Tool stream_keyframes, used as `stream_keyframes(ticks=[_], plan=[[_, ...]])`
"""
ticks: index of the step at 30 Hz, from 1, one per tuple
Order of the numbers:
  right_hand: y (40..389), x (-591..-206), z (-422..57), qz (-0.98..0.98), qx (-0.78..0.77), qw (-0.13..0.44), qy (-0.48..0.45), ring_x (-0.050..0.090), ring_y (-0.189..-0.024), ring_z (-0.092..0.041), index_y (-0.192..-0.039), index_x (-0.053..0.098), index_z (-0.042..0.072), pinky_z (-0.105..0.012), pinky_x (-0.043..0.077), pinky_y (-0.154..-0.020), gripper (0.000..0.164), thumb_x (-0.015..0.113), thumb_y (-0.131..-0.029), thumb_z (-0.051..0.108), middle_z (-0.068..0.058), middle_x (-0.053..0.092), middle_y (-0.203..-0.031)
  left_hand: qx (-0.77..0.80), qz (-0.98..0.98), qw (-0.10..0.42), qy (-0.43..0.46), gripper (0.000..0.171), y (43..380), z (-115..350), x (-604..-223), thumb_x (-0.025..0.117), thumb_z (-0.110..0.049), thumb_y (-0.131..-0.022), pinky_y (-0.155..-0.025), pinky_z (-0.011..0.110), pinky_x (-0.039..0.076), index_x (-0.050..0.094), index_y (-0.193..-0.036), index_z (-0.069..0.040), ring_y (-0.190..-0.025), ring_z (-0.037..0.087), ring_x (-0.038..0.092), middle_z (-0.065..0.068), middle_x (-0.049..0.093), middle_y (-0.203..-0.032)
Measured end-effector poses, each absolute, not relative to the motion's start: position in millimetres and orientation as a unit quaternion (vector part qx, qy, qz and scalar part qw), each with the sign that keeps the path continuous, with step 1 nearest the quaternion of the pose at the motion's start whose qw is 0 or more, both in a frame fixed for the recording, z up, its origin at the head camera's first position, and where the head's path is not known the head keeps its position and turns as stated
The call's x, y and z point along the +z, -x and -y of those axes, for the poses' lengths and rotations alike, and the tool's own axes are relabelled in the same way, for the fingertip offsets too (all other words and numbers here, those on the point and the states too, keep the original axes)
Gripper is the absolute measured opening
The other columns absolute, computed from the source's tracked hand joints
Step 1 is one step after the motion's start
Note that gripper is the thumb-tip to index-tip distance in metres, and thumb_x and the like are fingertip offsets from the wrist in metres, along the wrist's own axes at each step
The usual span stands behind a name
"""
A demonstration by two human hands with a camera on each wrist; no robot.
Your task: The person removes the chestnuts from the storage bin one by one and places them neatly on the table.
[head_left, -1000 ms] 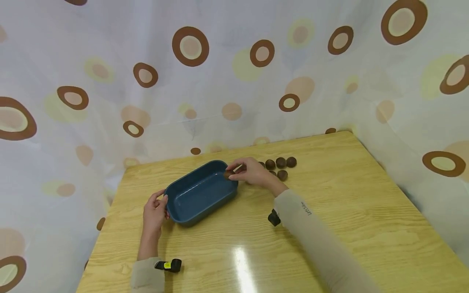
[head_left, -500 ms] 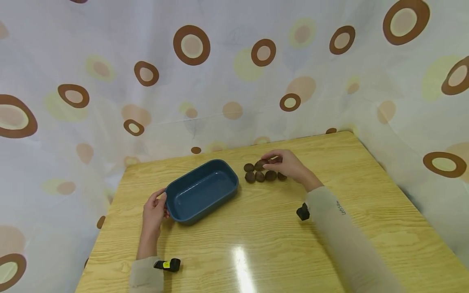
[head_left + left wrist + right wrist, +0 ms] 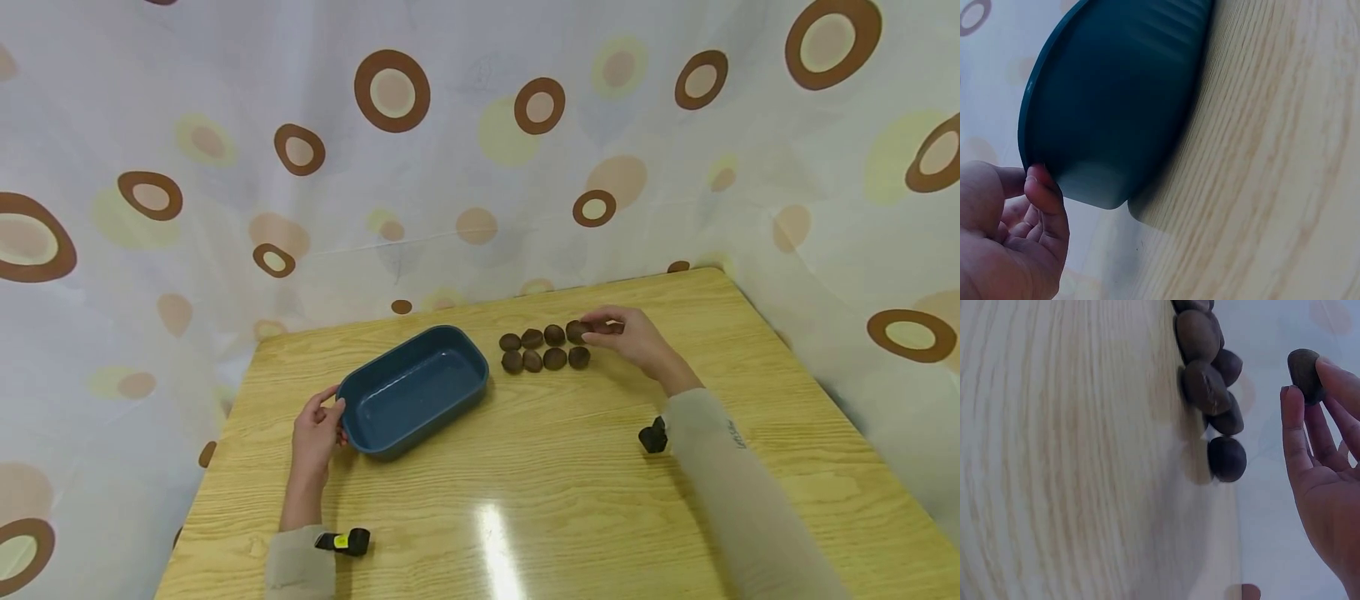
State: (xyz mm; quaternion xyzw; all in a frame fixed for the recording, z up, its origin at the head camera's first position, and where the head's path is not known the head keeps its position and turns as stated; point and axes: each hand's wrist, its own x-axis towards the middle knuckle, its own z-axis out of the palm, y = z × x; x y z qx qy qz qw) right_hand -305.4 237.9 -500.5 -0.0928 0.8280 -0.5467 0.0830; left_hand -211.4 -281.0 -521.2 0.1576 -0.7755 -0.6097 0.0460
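My left hand (image 3: 315,433) grips the left end of a deep blue baking dish (image 3: 420,400) that rests on the table. In the left wrist view the thumb and fingers pinch the dish's rim (image 3: 1022,134). My right hand (image 3: 630,337) is at the right end of two rows of dark brown, rounded chestnuts (image 3: 554,358) beside the dish. Between the fingertips and thumb it pinches one chestnut (image 3: 1305,376), raised off the tabletop and apart from the others in the right wrist view. Another chestnut (image 3: 1227,459) lies at the near end of the row there.
The wooden table (image 3: 570,500) has a bright reflection near its front. A white curtain (image 3: 465,150) with brown and yellow circles hangs behind it and along the sides. Black wrist cameras sit at the left cuff (image 3: 296,567) and right cuff (image 3: 693,412).
One second ago my right hand held a chestnut over the dish's right end. It has since moved right to the rows, then along to their right end. The left hand has stayed on the dish.
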Motion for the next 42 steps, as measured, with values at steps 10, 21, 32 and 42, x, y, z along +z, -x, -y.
stream_keyframes(ticks=[10, 21, 32, 42], plan=[[299.5, -514.3, -257.9, -0.839, -0.533, 0.083, 0.075, 0.057, -0.129, -0.039, -0.141, 0.061, 0.005, -0.053, 0.05, -0.106, 0.046, 0.069, -0.102, 0.027, -0.02, 0.051, -0.15, -0.602, 0.782, 0.053, -0.155, 0.039, 210.9, 279.9, -519.5, 0.057, -0.022, -0.108, -0.054, 0.024, 0.05, 0.056, -0.146, -0.01, -0.054, 0.008, 0.054, -0.006, 0.053, -0.073], [295.6, -524.0, -265.8, -0.843, -0.526, 0.101, 0.046, 0.056, -0.132, -0.042, -0.142, 0.06, 0.005, -0.056, 0.048, -0.108, 0.048, 0.069, -0.101, 0.028, -0.022, 0.051, -0.149, -0.606, 0.779, 0.052, -0.153, 0.038, 211.7, 281.0, -518.4, 0.056, -0.021, -0.108, -0.054, 0.024, 0.049, 0.057, -0.145, -0.009, -0.054, 0.008, 0.053, -0.007, 0.053, -0.072], [295.7, -532.6, -265.8, -0.857, -0.503, 0.104, 0.034, 0.058, -0.128, -0.042, -0.142, 0.06, 0.001, -0.053, 0.051, -0.104, 0.047, 0.069, -0.102, 0.025, -0.025, 0.055, -0.145, -0.603, 0.782, 0.049, -0.15, 0.04, 213.0, 282.2, -517.7, 0.057, -0.023, -0.108, -0.055, 0.026, 0.05, 0.056, -0.147, -0.01, -0.054, 0.008, 0.053, -0.005, 0.053, -0.074], [294.8, -531.7, -263.2, -0.868, -0.485, 0.098, 0.041, 0.061, -0.123, -0.042, -0.139, 0.061, 0.0, -0.051, 0.053, -0.1, 0.047, 0.07, -0.101, 0.025, -0.027, 0.057, -0.141, -0.605, 0.78, 0.054, -0.151, 0.04, 214.0, 283.5, -519.0, 0.057, -0.023, -0.108, -0.054, 0.024, 0.049, 0.057, -0.146, -0.01, -0.054, 0.007, 0.052, -0.006, 0.052, -0.072]])
